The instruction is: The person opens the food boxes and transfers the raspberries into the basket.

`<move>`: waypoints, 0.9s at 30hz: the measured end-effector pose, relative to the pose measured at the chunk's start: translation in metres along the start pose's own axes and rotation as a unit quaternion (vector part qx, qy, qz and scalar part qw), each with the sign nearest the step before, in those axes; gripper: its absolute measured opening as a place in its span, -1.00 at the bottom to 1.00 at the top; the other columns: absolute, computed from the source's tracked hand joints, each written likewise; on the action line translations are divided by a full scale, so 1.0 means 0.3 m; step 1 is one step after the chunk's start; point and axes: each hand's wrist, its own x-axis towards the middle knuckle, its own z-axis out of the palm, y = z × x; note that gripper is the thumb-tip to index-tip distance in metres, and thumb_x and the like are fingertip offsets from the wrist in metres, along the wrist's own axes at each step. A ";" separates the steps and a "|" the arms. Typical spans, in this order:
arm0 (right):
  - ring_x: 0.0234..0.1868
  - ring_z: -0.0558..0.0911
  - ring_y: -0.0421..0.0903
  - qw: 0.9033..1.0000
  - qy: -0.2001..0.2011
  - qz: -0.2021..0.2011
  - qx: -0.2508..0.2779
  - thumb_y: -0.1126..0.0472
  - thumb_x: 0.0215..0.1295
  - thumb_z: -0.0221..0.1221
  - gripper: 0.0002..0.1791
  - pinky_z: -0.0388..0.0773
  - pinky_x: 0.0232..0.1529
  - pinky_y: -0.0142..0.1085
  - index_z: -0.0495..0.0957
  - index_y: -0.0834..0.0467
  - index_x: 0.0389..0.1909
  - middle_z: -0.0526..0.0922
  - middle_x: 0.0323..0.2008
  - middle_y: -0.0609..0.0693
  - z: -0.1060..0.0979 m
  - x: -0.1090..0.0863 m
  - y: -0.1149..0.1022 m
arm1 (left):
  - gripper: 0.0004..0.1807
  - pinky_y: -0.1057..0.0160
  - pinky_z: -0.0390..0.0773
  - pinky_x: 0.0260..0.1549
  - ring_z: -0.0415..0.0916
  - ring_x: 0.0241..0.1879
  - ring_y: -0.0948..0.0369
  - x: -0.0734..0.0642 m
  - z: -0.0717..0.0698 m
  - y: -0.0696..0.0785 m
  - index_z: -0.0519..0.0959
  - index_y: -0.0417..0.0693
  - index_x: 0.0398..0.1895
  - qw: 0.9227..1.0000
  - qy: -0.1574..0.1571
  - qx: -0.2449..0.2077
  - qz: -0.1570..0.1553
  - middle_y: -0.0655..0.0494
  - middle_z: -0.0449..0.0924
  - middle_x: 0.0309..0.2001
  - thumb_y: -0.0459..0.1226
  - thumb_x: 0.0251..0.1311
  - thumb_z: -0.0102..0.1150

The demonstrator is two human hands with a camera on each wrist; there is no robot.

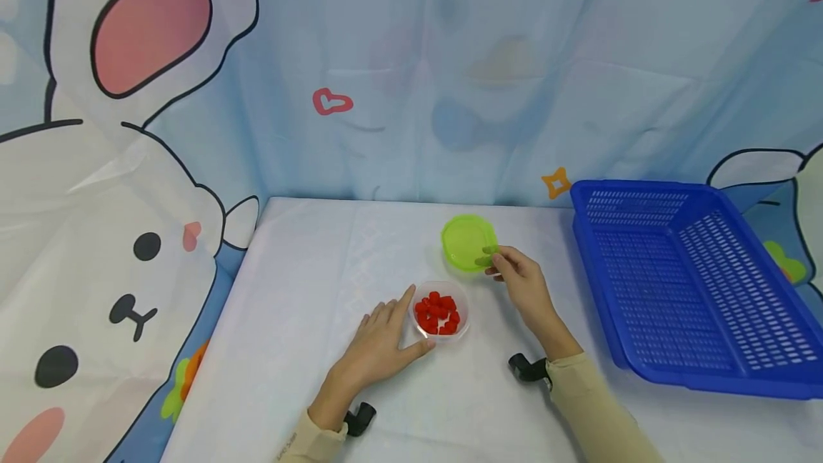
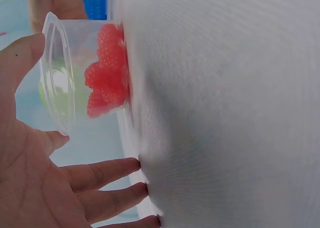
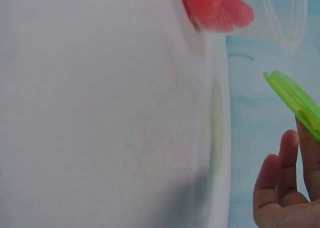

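A clear plastic cup (image 1: 464, 316) with red raspberries (image 2: 107, 70) at its bottom stands upright on the white table. My left hand (image 1: 376, 349) holds the cup at the rim, thumb on one side and index finger on the other. The remaining fingers (image 2: 107, 173) stretch out, tips at the cloth. Behind the cup and to its right, my right hand (image 1: 524, 284) pinches the edge of a round, see-through green lid (image 1: 468, 241). In the right wrist view the lid (image 3: 295, 100) is tilted and raised above the table. Some right fingertips show through it.
A large blue plastic basket (image 1: 662, 291) stands on the table's right side. Behind the table hangs a light blue cartoon curtain (image 1: 398, 34), which also runs down the left side. White cloth (image 1: 308, 263) covers the table. Each wrist wears a small black camera (image 1: 527, 368).
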 end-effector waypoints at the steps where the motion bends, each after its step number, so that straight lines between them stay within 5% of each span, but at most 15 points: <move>1: -0.15 0.65 -0.06 1.000 -0.001 0.020 0.001 0.11 0.57 0.03 -0.62 0.57 -0.08 -0.23 0.55 0.33 0.14 0.65 -0.12 0.21 -0.002 0.013 0.004 | 0.04 -0.32 0.06 0.33 0.08 0.44 -0.23 0.001 -0.001 0.001 -0.11 0.23 0.64 1.000 -0.001 0.000 0.000 -0.22 0.18 0.46 0.33 0.23 0.10; 8: -0.08 0.60 0.02 0.994 -0.010 0.106 -0.016 0.07 0.57 0.01 -0.58 0.39 0.08 -0.09 0.54 0.31 0.17 0.59 -0.05 0.17 0.001 0.091 0.047 | 0.03 -0.27 0.06 0.35 0.09 0.43 -0.23 0.006 -0.005 0.000 -0.07 0.20 0.63 1.000 -0.002 0.006 0.004 -0.17 0.21 0.46 0.33 0.22 0.11; 15: -0.09 0.54 0.04 0.985 -0.025 0.169 -0.028 0.05 0.57 0.00 -0.57 0.33 0.19 -0.08 0.53 0.30 0.17 0.63 -0.24 0.11 0.011 0.122 0.075 | 0.04 -0.26 0.07 0.36 0.08 0.43 -0.27 0.004 -0.006 0.000 -0.06 0.20 0.63 1.000 -0.002 0.007 0.001 -0.12 0.22 0.46 0.33 0.21 0.13; 27: -0.10 0.59 0.05 0.983 -0.014 0.173 -0.064 0.12 0.56 0.00 -0.55 0.42 0.15 -0.08 0.50 0.36 0.24 0.66 -0.15 0.17 0.017 0.118 0.086 | 0.03 -0.27 0.11 0.33 0.10 0.42 -0.28 0.007 0.002 -0.008 -0.03 0.21 0.62 1.000 0.005 0.009 0.001 -0.09 0.25 0.45 0.34 0.20 0.13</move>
